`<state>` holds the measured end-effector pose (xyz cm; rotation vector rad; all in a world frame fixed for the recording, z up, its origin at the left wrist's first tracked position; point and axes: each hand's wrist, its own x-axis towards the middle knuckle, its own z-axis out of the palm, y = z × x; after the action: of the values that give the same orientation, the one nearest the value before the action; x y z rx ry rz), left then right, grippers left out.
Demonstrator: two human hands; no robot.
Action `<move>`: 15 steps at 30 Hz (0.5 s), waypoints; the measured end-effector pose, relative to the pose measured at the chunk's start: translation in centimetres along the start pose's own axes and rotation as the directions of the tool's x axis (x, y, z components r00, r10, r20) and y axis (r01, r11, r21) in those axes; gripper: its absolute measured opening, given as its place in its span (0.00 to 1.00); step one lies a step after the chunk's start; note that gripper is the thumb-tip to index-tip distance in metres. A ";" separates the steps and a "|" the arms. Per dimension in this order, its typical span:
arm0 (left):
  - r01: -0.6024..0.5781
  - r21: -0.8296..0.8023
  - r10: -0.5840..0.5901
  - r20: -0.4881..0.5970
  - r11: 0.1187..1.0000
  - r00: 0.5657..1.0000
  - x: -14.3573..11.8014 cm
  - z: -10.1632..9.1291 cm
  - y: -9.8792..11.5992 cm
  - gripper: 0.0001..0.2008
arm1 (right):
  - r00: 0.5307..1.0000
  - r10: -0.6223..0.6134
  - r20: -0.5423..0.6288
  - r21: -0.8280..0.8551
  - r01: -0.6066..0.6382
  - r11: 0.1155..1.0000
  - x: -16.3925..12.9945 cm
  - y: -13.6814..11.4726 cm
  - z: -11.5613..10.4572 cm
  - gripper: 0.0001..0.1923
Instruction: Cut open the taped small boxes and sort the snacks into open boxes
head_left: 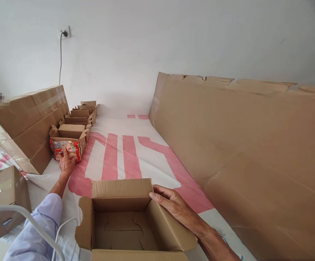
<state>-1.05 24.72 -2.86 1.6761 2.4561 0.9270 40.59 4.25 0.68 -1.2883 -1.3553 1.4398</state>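
Table (157, 163): covered in white and red; the room for moving ran up its middle to the far edge.
Cardboard sheet (241, 145): slanted up along the right side, limiting sideways reach.
Stacked cartons (29, 127): walled off part of the left edge.
Open carton (122, 189): sat toward the near edge, flaps out; probably light, stiff-walled, bendy at the flaps, best held by a corner.
Packet (73, 148): lay toward the left edge, before the nearest small box (72, 127); likely light, soft and slippery, contents perhaps breakable, best taken across its middle.
Right hand (173, 204): curled, thumb and fingers about the carton's far right corner.
Left hand (67, 165): fingers against the packet's face; whether they gripped, I could not tell.
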 end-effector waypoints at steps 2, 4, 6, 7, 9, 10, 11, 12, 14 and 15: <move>0.014 -0.004 -0.014 0.009 1.000 1.000 0.4 0.0 0.3 0.48 | 1.000 -0.001 -0.001 0.005 0.001 1.000 0.2 0.0 0.2 0.31; 0.021 -0.001 -0.021 0.024 1.000 0.999 0.5 -0.2 0.5 0.48 | 1.000 -0.009 0.001 -0.006 0.009 1.000 0.3 -0.1 0.2 0.30; 0.016 0.006 -0.016 0.044 1.000 0.999 0.4 -0.7 0.4 0.48 | 1.000 -0.029 0.002 -0.036 0.029 0.999 0.3 -0.2 0.3 0.29; 0.014 0.010 -0.014 0.055 1.000 0.998 0.3 -1.0 0.3 0.48 | 0.999 -0.041 0.001 -0.059 0.041 0.997 0.3 -0.2 0.3 0.29; 0.008 0.010 -0.009 0.069 1.000 0.998 -0.2 -1.7 -0.2 0.48 | 0.998 -0.057 -0.006 -0.111 0.056 0.992 0.3 -0.3 0.3 0.28; 0.007 0.008 -0.007 0.072 1.000 0.997 -0.5 -2.0 -0.5 0.47 | 0.998 -0.062 -0.013 -0.138 0.059 0.989 0.3 -0.3 0.3 0.28; 0.004 0.005 -0.004 0.072 1.000 0.997 -0.8 -2.3 -0.8 0.47 | 0.998 -0.067 -0.021 -0.166 0.062 0.984 0.4 -0.3 0.3 0.29; 0.002 0.003 -0.002 0.070 1.000 0.998 -1.2 -2.6 -1.1 0.46 | 0.997 -0.076 -0.029 -0.195 0.069 0.978 0.4 -0.4 0.4 0.31; 0.004 0.002 -0.005 0.063 1.000 0.998 -1.7 -3.1 -1.5 0.46 | 0.993 -0.111 -0.041 -0.254 0.097 0.962 0.4 -0.4 0.5 0.33; 0.010 0.002 -0.010 0.057 1.000 0.998 -1.9 -3.3 -1.6 0.47 | 0.990 -0.133 -0.042 -0.279 0.116 0.953 0.5 -0.4 0.5 0.34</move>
<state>-2.69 21.16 -1.47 1.6651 2.4269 0.8635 39.95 4.64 1.00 -1.3812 -1.6093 1.1460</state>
